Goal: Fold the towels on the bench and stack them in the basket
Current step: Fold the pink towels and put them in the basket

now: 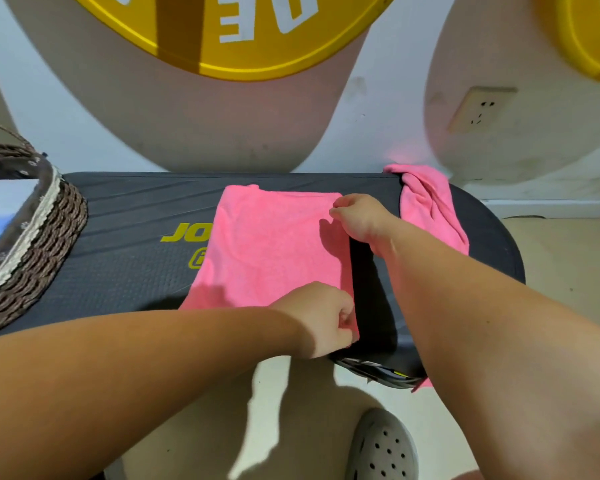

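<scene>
Left hand (323, 320), right hand (361, 216) pinch pink towel (271, 244) corners — flat, fluffy.

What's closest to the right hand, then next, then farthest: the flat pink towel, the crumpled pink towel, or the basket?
1. Flat pink towel: the right hand pinches its far corner.
2. Crumpled pink towel: just to the right.
3. Basket: far left end of the bench.

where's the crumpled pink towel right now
In the head view the crumpled towel lies at the right end of the bench, just right of the right hand.
</scene>
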